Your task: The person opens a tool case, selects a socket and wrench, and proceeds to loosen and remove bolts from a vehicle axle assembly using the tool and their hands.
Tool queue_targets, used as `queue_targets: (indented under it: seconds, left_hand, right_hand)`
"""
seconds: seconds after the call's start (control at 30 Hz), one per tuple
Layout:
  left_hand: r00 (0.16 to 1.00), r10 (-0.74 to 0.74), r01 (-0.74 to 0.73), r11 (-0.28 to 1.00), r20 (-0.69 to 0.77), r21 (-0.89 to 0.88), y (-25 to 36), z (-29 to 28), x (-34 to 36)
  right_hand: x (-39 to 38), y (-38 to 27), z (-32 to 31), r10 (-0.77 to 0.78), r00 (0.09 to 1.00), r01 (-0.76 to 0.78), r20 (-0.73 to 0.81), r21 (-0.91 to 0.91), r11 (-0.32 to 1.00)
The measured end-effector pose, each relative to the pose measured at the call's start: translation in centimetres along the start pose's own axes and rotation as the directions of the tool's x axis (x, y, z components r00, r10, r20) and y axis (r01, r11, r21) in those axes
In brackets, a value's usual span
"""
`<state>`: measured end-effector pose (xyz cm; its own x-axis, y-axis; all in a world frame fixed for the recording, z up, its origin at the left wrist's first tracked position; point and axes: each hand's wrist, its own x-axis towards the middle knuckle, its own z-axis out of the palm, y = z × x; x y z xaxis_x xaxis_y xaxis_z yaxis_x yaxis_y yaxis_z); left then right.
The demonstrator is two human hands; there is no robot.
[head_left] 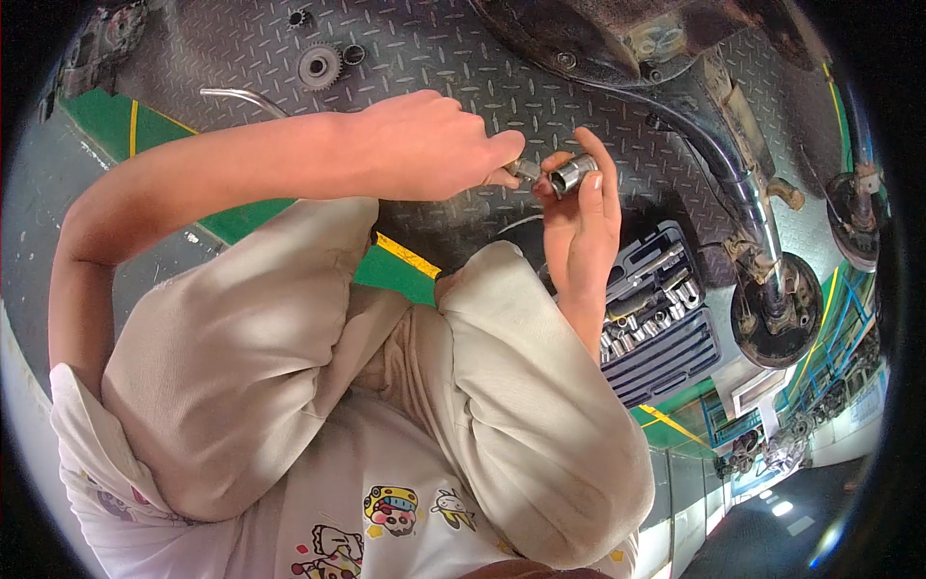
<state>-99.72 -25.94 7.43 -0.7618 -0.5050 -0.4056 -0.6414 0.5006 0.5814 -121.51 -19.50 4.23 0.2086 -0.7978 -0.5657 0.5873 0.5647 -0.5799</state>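
My left hand (424,140) is closed round a metal drive tool (526,169), whose short silver end pokes out past the thumb; the rest of it is hidden in the fist. Facing that tip, a chrome socket (574,175) sits in the fingers of my right hand (586,232), its open end turned toward the tool. A small gap seems to lie between tip and socket. Behind my left forearm a bent chrome rod (241,96) shows; I cannot tell whether it belongs to the held tool.
Beside my right forearm lies an open socket case (666,359) with several chrome sockets. Gears (320,66) and a small ring (354,55) rest on the checkered metal plate (424,58). A strut (752,207) with a round base (777,311) stands at right.
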Motion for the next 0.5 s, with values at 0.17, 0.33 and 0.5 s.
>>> queue_targets:
  seconds: [0.17, 0.33, 0.5]
  left_hand:
    - [1.000, -0.003, 0.003, 1.000, 0.015, -0.003, -0.39, -0.13, -0.10]
    - [0.999, -0.003, 0.004, 1.000, 0.054, -0.016, -0.61, -0.02, -0.03]
    - [0.996, -0.008, 0.008, 1.000, 0.094, -0.007, -0.65, -0.04, -0.06]
  right_hand:
    - [-0.08, 0.00, -0.33, -0.210, 0.977, 0.190, 0.038, -0.603, 0.775]
    - [0.08, -0.18, -0.64, -0.335, 0.919, 0.315, 0.206, -0.896, 0.314]
    - [0.92, -0.20, -0.10, -0.407, 0.750, 0.575, 0.521, -0.818, 0.014]
